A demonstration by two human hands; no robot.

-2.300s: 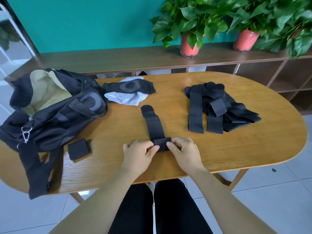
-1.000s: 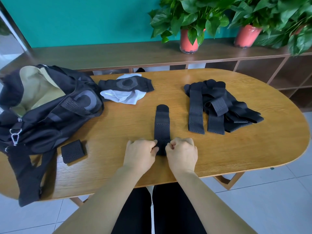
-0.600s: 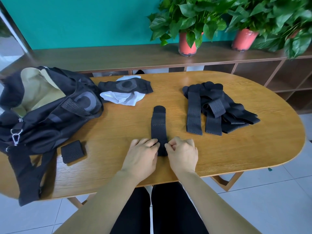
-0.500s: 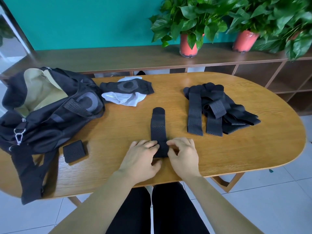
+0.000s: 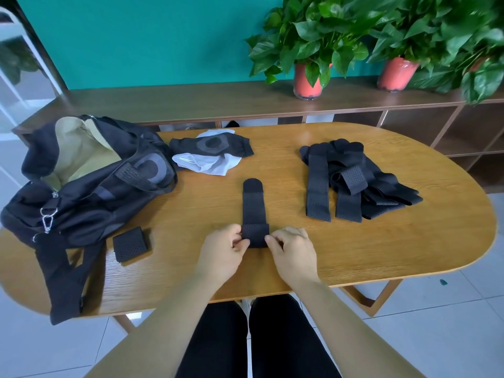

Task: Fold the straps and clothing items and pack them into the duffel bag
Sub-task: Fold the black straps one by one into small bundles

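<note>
A black perforated strap (image 5: 254, 205) lies lengthwise in the middle of the table, its near end folded over into a short flap. My left hand (image 5: 221, 251) pinches the flap's left edge and my right hand (image 5: 293, 249) pinches its right edge. A folded strap square (image 5: 129, 244) lies at the front left. Several unfolded black straps (image 5: 351, 181) are piled at the right. A black garment on a white one (image 5: 211, 152) lies at the back. The open black duffel bag (image 5: 81, 170) with tan lining sits at the left.
The oval wooden table (image 5: 409, 255) has its front edge just under my wrists. The bag's strap (image 5: 62, 285) hangs over the front left edge. Behind stands a low wooden shelf (image 5: 191, 102) with potted plants (image 5: 308, 50).
The strap's near end has been folded over again, so the strap is shorter and the flap sits farther up the table. Both hands moved forward with the fold.
</note>
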